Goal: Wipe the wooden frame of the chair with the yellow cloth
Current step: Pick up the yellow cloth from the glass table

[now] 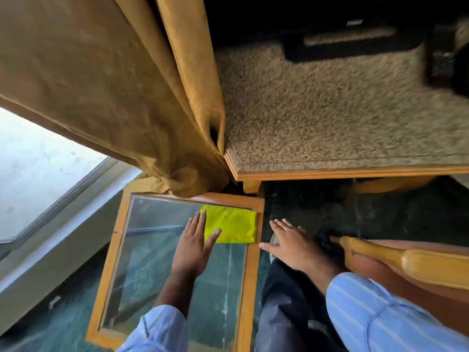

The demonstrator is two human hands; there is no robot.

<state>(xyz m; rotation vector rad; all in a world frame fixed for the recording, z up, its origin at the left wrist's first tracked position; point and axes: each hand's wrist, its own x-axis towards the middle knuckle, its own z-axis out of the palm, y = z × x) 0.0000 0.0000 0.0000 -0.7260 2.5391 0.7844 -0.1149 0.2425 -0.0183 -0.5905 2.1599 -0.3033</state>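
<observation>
A folded yellow cloth [232, 224] lies flat on the far right corner of a small glass-topped table [111, 250] with a wooden rim. My left hand [194, 243] is spread flat over the glass, its fingertips touching the cloth's left edge. My right hand [291, 243] hovers with fingers apart over the dark floor, just right of the table and holding nothing. The chair's curved wooden armrest [411, 260] shows at the right edge, with brown upholstery below it.
A mustard curtain [121, 80] hangs down to the table's far edge. Beyond it stands a larger table [330, 171] with a speckled top and wooden rim, bearing a dark tray. A window sill runs along the left. My dark trouser leg fills the gap beside the table.
</observation>
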